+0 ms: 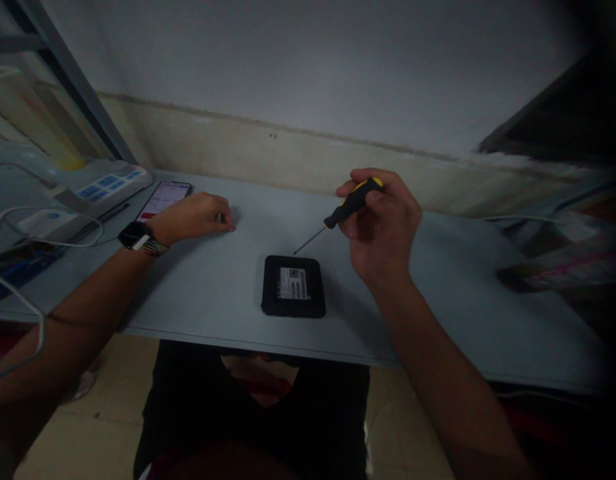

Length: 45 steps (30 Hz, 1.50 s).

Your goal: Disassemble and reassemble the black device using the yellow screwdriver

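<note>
My right hand (383, 223) is wrapped around the black and yellow handle of a screwdriver (352, 203). The thin shaft slants down to the left, its tip just above the far edge of a black box-shaped device (269, 287). That device lies flat on the table with a white printed label (293, 283) facing up. To its left, my left hand (205, 217) rests low over the tabletop, thumb and fingertips pinched together. A tiny dark piece, which looks like a small screw (235, 229), shows at those fingertips.
A phone (163, 199) with a lit screen lies behind my left wrist on the grey-blue table (203, 300). Further left are a white power strip (105, 187) and a loose white cable (18, 293). A blurred cylindrical object (558, 267) lies at the right. The wall (288, 150) borders the back.
</note>
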{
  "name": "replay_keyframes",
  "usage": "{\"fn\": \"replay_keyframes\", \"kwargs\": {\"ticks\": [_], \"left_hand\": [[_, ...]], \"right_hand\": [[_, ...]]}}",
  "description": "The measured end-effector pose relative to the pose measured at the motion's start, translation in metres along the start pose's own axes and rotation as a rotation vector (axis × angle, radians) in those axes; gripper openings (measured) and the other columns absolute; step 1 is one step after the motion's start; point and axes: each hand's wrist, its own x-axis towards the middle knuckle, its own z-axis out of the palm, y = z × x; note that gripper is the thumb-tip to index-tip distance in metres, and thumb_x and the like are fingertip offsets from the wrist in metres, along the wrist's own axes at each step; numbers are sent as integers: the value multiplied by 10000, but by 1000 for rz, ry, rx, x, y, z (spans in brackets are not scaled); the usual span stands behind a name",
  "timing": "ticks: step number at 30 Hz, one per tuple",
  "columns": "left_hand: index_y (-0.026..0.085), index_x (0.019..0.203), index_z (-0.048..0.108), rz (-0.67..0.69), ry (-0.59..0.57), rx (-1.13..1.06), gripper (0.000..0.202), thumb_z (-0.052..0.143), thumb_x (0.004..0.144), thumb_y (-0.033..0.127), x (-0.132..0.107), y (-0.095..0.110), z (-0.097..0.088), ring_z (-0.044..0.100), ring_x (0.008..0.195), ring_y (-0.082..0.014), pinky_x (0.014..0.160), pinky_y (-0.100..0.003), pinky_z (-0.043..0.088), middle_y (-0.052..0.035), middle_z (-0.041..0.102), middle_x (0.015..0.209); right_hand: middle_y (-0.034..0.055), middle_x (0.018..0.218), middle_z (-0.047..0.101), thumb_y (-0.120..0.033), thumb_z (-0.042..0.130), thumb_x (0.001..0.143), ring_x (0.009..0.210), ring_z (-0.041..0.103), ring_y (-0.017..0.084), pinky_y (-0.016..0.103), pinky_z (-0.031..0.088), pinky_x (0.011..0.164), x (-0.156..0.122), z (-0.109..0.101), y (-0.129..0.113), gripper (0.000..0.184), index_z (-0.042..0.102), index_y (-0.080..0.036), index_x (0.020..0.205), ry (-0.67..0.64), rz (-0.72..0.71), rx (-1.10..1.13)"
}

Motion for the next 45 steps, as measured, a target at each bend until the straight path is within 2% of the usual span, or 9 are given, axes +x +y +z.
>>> {"fn": "replay_keyframes", "kwargs": {"ticks": [6,11,18,21,24,29,33,38,45], "left_hand": [[185,985,814,-8,13,-15,304,587,936,380,1,0,1,719,936,-195,918,-291,493,-65,800,1055],[180,952,795,-27,33,-8,316,620,920,441,0,2,1,694,890,-188,852,-275,472,-59,785,991],[179,934,763,-131,101,13,378,656,922,541,-10,-6,-10,662,803,-182,776,-275,445,-49,758,894],[175,976,762,-101,193,-52,384,599,984,523,-13,7,-16,665,823,-184,783,-279,461,-62,763,930],[181,1029,759,43,230,-163,346,560,1046,463,-11,41,-14,691,932,-202,850,-295,498,-81,776,1068],[176,1235,720,373,156,-244,279,511,1103,305,3,105,19,671,1167,-251,1071,-388,507,-120,713,1228],[158,1277,707,391,225,-206,295,485,1103,246,17,134,57,668,1122,-278,1028,-438,536,-142,695,1210],[145,1269,701,452,217,-100,283,521,1079,251,30,148,82,663,1050,-304,951,-480,563,-163,687,1177],[151,1148,713,515,196,-224,214,514,1070,166,33,144,86,654,1030,-247,901,-397,565,-135,688,1202]], "right_hand": [[-8,909,799,-500,744,908,422,418,81,280,290,369,0,-2,1,220,777,-303,1001,-8,10,-13],[-1,986,799,-576,755,916,443,452,105,314,277,385,0,-6,2,250,760,-362,1044,-63,8,-59],[2,930,784,-573,736,909,434,397,93,301,231,379,0,-3,1,281,755,-319,1027,-41,15,-72],[1,875,762,-560,733,924,433,376,75,266,243,372,-1,-3,-3,299,769,-283,1029,-93,7,-49],[4,831,758,-525,746,921,446,380,76,244,265,360,-1,-4,-12,284,799,-263,1019,-160,27,-73],[8,796,753,-449,757,920,452,379,85,230,242,359,-4,-13,-28,225,825,-256,1014,-274,66,-36],[14,800,744,-483,769,929,502,469,118,235,317,384,-17,-21,-27,248,820,-286,1069,-366,128,-73],[27,849,752,-407,742,968,577,556,131,234,381,443,-32,-26,-18,231,824,-278,1140,-459,153,24],[49,857,733,-339,770,961,801,687,172,224,487,560,-38,-29,-13,247,829,-219,1168,-523,153,83]]}}
